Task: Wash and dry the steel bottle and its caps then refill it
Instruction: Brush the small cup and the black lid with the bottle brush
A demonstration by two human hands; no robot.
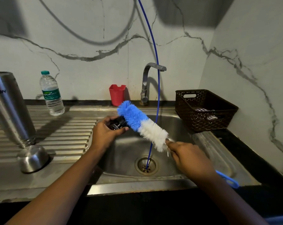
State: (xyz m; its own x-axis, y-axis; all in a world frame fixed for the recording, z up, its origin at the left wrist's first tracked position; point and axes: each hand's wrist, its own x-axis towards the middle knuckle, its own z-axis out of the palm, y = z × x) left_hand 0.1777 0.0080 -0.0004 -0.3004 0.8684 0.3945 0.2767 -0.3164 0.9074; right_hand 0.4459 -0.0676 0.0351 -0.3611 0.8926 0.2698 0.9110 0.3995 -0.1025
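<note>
Cap (116, 125) half behind left fingers (107, 119) and brush (137, 120)

Over the sink (183, 125), the left hand (103, 133) grips a black cap (117, 125) while the right hand (188, 158) holds a blue-and-white bottle brush (142, 125) against it, the steel bottle (9, 108) standing inverted on the drainboard (69, 135).

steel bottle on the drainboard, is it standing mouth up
No, the steel bottle stands upside down on the drainboard, with its threaded mouth pointing down right by the steel cap.
</note>
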